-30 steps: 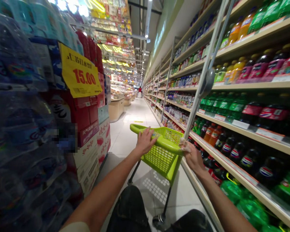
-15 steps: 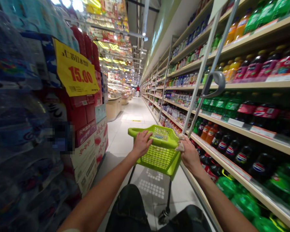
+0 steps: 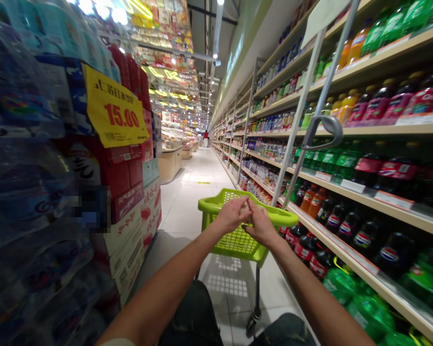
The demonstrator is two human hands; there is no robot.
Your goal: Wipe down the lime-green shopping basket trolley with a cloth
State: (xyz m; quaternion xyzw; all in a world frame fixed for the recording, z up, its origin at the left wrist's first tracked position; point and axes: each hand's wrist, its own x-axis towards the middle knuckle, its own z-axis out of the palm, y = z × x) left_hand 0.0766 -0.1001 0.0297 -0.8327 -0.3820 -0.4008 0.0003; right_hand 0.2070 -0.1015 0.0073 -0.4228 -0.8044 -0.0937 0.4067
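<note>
A light-green shopping cart (image 3: 285, 219) with a latticed basket stands in front of my knees. Over the middle of its handle my two hands meet, fingertips together. My left hand (image 3: 231, 215) is closed, its fingers curled against the other hand. My right hand (image 3: 261, 223) is closed too, thumb pointing inward. A small pale bit, seemingly the crumpled tissue (image 3: 246, 206), shows between them; most of it is hidden by the fingers. Neither hand plainly grips the handle, and I cannot tell whether they touch it.
Drink shelves (image 3: 350, 185) line the right side, with a grey hooked handle (image 3: 323, 130) on a slanted pole. Stacked water packs and boxes (image 3: 124, 240) with a yellow price sign (image 3: 115, 108) stand close on the left. The tiled aisle (image 3: 198, 168) runs ahead; a person (image 3: 205, 137) is far off.
My left hand has left the handle and moved right. My right hand, holding the crumpled tissue, has moved left from the handle's right end to meet it. The cart has shifted slightly right.
</note>
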